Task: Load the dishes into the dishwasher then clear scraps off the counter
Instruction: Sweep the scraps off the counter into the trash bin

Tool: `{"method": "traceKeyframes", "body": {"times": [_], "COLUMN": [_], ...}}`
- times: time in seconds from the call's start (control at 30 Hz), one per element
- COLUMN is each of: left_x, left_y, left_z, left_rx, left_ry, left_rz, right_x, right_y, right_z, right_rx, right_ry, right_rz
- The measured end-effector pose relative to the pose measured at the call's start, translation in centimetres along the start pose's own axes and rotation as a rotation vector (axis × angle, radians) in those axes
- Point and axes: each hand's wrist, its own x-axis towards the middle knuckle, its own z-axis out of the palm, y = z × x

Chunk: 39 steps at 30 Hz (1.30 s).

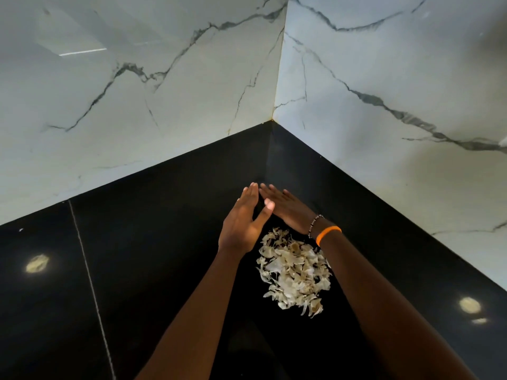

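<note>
Near the desk (137,270) corner, your left hand (241,223) and right hand (288,208) hover with fingers straight, holding nothing, just beyond the scraps (295,270). Cup both hands and rake the pile toward you, keeping palms low so flakes don't slip under.

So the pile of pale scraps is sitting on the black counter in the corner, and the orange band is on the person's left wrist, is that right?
Not quite. The pile of pale scraps does lie on the black counter near the corner, but the orange band is on the right wrist, not the left. The head view shows it just behind the right hand, beside a beaded bracelet.
</note>
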Motion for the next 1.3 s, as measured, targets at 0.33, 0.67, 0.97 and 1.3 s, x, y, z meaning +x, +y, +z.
{"method": "traceKeyframes", "body": {"times": [0.33, 0.67, 0.97, 1.3], "left_x": [-2.2, -12.3, -20.1, -21.4], "left_y": [0.4, 1.7, 1.4, 0.0], "left_z": [-0.4, 0.2, -1.2, -5.0], "left_rx": [0.263, 0.248, -0.077, -0.069], "left_ry": [-0.367, -0.425, -0.401, -0.19], "left_rz": [0.132, 0.212, 0.103, -0.055], "right_x": [-13.4, -15.4, -20.9, -26.7], "right_y": [0.0, -6.9, -12.7, -12.7], "right_z": [-0.5, 5.1, 7.4, 8.8], "right_rx": [0.769, 0.318, 0.452, 0.188], "right_ry": [0.129, 0.169, 0.17, 0.395], "right_rz": [0.192, 0.246, 0.265, 0.506]}}
